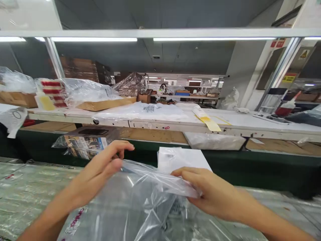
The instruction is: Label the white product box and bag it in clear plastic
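Both my hands hold a clear plastic bag [140,204] by its upper edge, low in the middle of the view. My left hand [100,170] pinches the edge at the left with thumb and fingers. My right hand [203,190] grips the edge at the right. A white box or sheet with a barcode label [183,159] stands just behind the bag's opening, between my hands. The bag bears red print near its lower left corner.
A bagged printed box [85,142] lies on the green conveyor belt [263,167] beyond my left hand. A white shelf [250,129] above carries plastic bags, cardboard pieces, a yellow-and-white strip [207,120] and a red-tipped bottle [286,107]. Plastic-covered table surface [27,190] spreads left.
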`<action>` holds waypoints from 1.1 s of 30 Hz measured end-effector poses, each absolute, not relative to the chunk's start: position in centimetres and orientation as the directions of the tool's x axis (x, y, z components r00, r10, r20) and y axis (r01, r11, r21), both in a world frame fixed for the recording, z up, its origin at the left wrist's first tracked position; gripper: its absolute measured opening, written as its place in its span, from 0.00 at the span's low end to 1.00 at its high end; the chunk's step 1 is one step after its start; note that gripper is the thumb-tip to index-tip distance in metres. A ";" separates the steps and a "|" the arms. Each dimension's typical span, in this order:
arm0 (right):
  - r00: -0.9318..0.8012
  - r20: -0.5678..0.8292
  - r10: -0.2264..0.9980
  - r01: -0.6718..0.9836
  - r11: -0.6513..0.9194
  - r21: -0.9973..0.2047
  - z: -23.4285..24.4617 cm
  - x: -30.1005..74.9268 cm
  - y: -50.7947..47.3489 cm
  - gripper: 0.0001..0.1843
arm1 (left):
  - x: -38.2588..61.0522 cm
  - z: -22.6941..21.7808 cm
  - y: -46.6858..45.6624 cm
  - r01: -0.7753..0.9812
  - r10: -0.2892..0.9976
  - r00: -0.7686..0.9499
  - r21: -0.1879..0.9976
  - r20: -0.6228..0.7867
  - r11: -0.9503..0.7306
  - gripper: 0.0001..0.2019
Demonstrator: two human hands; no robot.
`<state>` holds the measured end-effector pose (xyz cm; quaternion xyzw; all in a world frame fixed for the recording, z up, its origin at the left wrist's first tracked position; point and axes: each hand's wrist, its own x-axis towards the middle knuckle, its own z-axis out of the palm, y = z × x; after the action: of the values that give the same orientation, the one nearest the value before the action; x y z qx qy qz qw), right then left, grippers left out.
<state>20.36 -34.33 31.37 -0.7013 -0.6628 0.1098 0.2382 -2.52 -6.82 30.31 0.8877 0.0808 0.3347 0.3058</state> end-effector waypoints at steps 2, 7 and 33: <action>0.176 0.200 0.964 0.943 -0.107 -0.316 29.6 20.5 -35.2 0.17 | -0.1 28.9 -8.0 0.077 0.344 0.840 0.535 0.420 -0.841 0.25; 0.264 0.148 0.953 0.957 -0.240 -0.161 27.9 20.1 -38.6 0.19 | 2.0 28.3 -9.3 0.088 0.203 0.962 0.495 0.183 -0.864 0.15; 0.369 0.125 0.921 0.764 -0.223 -0.605 29.3 25.3 -40.2 0.08 | 4.5 25.9 -11.8 -0.165 0.165 0.920 0.731 0.357 -0.662 0.11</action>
<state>25.33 -40.19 29.28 -0.7710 -0.5464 0.1311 0.2996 4.47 -11.82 25.91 0.8894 0.0001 0.2006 0.4108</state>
